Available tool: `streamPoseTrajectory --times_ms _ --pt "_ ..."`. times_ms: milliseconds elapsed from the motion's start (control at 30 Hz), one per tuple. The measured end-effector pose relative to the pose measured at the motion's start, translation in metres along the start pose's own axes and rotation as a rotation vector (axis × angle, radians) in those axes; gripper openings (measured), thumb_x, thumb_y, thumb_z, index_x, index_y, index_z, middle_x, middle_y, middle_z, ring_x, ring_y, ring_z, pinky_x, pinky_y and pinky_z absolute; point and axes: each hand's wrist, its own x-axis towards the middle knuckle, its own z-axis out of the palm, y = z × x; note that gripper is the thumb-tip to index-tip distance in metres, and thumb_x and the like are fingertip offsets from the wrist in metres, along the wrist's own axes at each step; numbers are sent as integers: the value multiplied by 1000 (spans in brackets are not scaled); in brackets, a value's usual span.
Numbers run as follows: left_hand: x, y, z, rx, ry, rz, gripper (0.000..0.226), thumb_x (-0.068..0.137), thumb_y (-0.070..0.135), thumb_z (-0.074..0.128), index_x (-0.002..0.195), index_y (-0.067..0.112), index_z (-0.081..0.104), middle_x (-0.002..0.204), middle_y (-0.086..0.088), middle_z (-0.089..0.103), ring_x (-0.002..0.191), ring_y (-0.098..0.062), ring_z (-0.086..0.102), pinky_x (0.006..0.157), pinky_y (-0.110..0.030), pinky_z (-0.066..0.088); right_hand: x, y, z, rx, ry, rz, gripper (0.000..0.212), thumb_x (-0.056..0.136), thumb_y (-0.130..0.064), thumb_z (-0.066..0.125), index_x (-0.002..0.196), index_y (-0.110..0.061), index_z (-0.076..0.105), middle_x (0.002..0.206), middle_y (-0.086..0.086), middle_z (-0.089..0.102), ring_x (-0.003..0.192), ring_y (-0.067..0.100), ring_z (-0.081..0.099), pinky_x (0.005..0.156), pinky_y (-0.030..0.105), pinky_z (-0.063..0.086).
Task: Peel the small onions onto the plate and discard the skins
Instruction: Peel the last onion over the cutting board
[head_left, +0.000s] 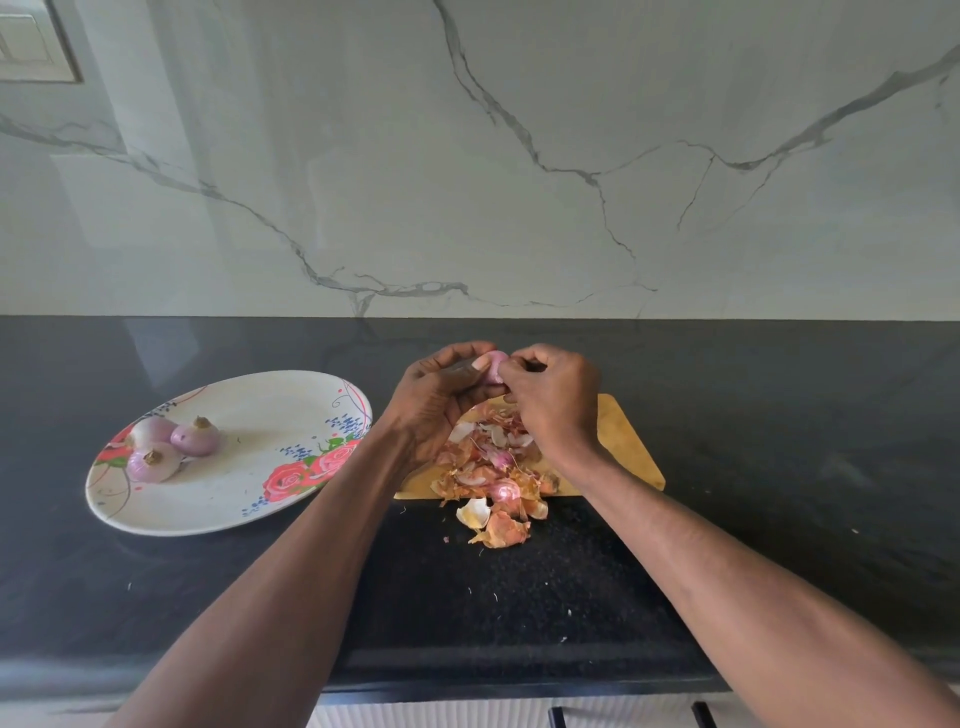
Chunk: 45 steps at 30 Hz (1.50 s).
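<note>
My left hand and right hand both pinch one small pink peeled onion above the wooden cutting board (papery orange skins heaped below); three peeled onions lie on the oval floral plate.

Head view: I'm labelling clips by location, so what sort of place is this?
Probably a home kitchen: a dark stone countertop under a marble-look backsplash, with a wooden chopping board and a floral plate.
</note>
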Motion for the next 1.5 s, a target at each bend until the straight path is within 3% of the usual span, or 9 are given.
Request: streamPoseTrajectory --times_ms 133,233,500,567,633,733,933,1167,1500 --pt "1 3 0 -79 11 -61 25 97 -7 51 120 -5 61 103 -19 72 88 -25 72 82 -30 62 4 -3 -8 177 -56 203 17 89 -15 73 73 -10 76 63 3 72 54 18 68 54 33 58" --pt "0 7 -1 -120 4 -113 27 98 -11 43 117 -4 61 105 -23 70 90 -28 72 83 -30 61 9 0 -9 275 -26 288 22 91 -11 64 74 -1 72 67 20 69 61 37 68 59 49 58" --pt "0 9 -3 -159 53 -130 25 83 3 63 108 0 64 102 -20 68 107 -35 63 89 -36 60 7 6 -4 56 -72 222 35 95 -20 66 67 1 65 58 9 61 49 20 57 52 36 47" --pt "1 8 -3 -166 84 -124 18 91 1 59 108 2 64 102 -18 68 104 -32 65 87 -35 61 6 6 -3 18 -137 202 12 92 -14 68 87 -9 78 78 -3 73 68 8 65 66 29 56" --pt "2 9 -5 -150 97 -123 18 99 1 52 111 5 63 101 -16 70 93 -26 68 84 -35 60 6 3 -5 34 -168 173 17 92 -19 71 106 -14 78 95 -6 77 83 5 70 76 24 58" --pt "2 10 -7 -122 87 -131 25 100 -4 47 117 5 62 97 -13 73 85 -21 69 82 -33 60 5 -4 -6 136 -203 137 32 87 -39 75 105 -12 78 89 -5 77 78 4 72 68 21 58" --pt "3 10 -3 -100 90 -109 22 97 -8 51 112 0 65 97 -14 74 84 -21 72 81 -29 62 6 -2 -7 76 -189 64 27 85 -28 79 104 -8 78 92 -2 76 77 2 70 65 14 54" --pt "3 7 -3 -73 85 -102 21 96 -8 53 112 -2 66 98 -15 75 85 -21 73 78 -28 62 2 1 -4 24 -114 -35 23 88 -30 77 92 -8 81 74 1 73 66 13 67 58 38 56" --pt "3 5 1 -65 63 -72 23 91 2 62 113 0 65 96 -12 73 85 -19 71 80 -28 61 -1 5 3 -200 -30 -185 31 94 -29 69 72 -7 68 67 1 65 55 16 58 46 41 51"
